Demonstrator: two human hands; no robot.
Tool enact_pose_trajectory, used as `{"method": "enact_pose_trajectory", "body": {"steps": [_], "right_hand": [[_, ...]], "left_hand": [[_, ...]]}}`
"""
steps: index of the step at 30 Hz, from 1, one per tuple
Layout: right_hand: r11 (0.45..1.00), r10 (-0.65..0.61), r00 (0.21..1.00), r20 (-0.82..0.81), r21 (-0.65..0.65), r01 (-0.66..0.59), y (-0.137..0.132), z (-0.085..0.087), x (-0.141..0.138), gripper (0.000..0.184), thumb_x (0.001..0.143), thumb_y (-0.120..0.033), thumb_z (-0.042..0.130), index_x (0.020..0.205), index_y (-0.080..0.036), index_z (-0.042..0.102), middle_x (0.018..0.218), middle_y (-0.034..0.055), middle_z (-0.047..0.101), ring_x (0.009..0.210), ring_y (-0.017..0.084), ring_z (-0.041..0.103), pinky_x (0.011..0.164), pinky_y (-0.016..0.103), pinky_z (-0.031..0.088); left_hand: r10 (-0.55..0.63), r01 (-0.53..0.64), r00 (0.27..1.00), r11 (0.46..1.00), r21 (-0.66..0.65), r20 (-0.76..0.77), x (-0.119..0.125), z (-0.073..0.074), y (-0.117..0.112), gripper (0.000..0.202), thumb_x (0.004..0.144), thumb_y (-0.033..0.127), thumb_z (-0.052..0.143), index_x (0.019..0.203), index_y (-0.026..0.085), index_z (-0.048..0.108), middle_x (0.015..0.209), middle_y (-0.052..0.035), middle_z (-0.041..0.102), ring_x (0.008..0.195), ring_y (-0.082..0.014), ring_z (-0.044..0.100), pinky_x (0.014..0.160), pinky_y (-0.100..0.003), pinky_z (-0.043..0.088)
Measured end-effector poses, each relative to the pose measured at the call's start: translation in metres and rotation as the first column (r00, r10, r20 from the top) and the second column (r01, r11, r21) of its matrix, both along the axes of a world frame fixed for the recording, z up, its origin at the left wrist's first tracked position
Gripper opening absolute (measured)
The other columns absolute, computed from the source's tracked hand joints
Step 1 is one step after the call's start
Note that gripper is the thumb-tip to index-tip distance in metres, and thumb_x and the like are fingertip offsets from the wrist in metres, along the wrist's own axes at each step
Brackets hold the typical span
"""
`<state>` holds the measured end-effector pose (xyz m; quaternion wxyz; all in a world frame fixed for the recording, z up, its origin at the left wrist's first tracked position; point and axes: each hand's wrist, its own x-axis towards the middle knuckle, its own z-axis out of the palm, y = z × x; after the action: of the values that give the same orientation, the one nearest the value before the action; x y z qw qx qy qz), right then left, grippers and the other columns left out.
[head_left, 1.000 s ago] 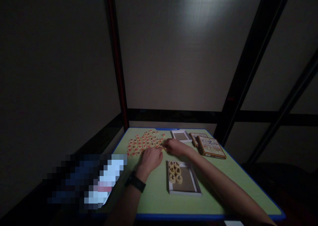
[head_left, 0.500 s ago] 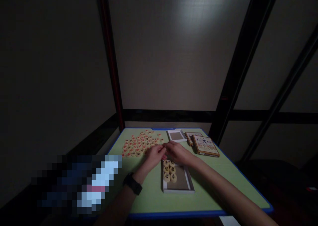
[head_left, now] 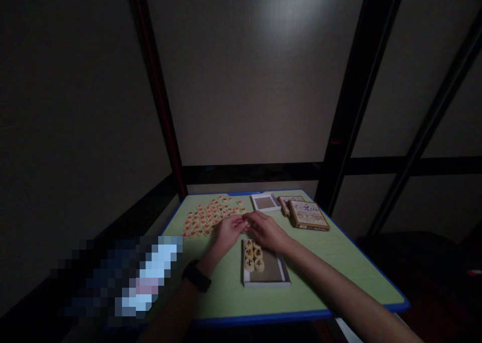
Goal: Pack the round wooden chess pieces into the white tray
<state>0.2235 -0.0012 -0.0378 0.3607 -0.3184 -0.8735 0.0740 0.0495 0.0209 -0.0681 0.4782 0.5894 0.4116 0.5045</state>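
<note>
My left hand (head_left: 228, 232) and my right hand (head_left: 268, 229) meet fingertip to fingertip just beyond the open box. Both are closed in a pinch around a small pale thing, mostly hidden by the fingers, that looks like a xiangqi piece. Below them lies a shallow white-edged box (head_left: 271, 273) with a brown floor. Several round xiangqi pieces (head_left: 249, 264) with dark characters stand in two columns along its left side; my right hand partly covers the far ones. Left of my hands, many loose xiangqi pieces (head_left: 203, 219), with red or dark characters, spread over the table.
The green table (head_left: 331, 277) has a blue rim. Another white open tray (head_left: 265, 203) lies at the back. Two printed game boxes (head_left: 309, 215) lie at the back right, one overlapping the other. A wall panel (head_left: 248, 92) rises behind. A blurred pixelated patch is at lower left.
The view has shifted slightly, so the table and box appear a little further left and higher. My hands stay together at the same spot, fingers slightly rearranged.
</note>
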Motion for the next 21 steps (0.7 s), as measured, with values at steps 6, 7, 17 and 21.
{"method": "enact_pose_trajectory", "body": {"steps": [6,7,17,21], "right_hand": [[0.998,-0.022,1.0,0.004,0.063,0.022,0.002,-0.008,-0.003,0.03,0.091,-0.008,0.055,0.119,-0.017,0.058,0.106,0.0121,0.069,0.1,0.023,0.064,0.088,0.036,0.052],[0.997,-0.024,1.0,0.01,0.072,0.024,0.001,-0.008,-0.003,0.029,0.091,-0.008,0.054,0.118,-0.017,0.059,0.105,0.0122,0.069,0.1,0.023,0.064,0.088,0.036,0.052],[0.988,-0.042,0.983,-0.177,0.141,0.067,0.01,-0.011,0.005,0.025,0.095,-0.02,0.056,0.119,-0.021,0.062,0.107,0.0106,0.073,0.094,0.02,0.069,0.083,0.034,0.056],[0.987,-0.015,0.982,-0.189,0.153,0.045,0.008,-0.01,0.003,0.02,0.095,-0.026,0.057,0.113,-0.021,0.065,0.105,0.0101,0.074,0.096,0.021,0.069,0.085,0.035,0.056]], "left_hand": [[0.166,-0.16,0.981,0.985,0.069,-0.099,0.006,-0.003,-0.005,0.019,0.07,0.017,0.075,0.088,0.02,0.076,0.084,-0.0051,0.078,0.072,-0.0188,0.073,0.065,-0.027,0.058],[0.179,-0.173,0.979,0.983,0.065,-0.098,0.006,-0.002,-0.005,0.019,0.069,0.016,0.076,0.087,0.021,0.076,0.083,-0.0048,0.078,0.07,-0.0185,0.072,0.064,-0.027,0.058],[0.167,-0.149,0.968,0.983,-0.103,0.187,-0.002,0.014,-0.006,0.031,0.058,0.024,0.089,0.082,0.014,0.072,0.071,-0.0044,0.074,0.063,-0.0164,0.069,0.064,-0.028,0.058],[0.011,0.042,0.952,0.985,-0.166,0.305,-0.004,0.017,-0.013,0.034,0.063,0.034,0.088,0.083,0.012,0.072,0.082,-0.0073,0.074,0.072,-0.0154,0.069,0.078,-0.031,0.058]]}}
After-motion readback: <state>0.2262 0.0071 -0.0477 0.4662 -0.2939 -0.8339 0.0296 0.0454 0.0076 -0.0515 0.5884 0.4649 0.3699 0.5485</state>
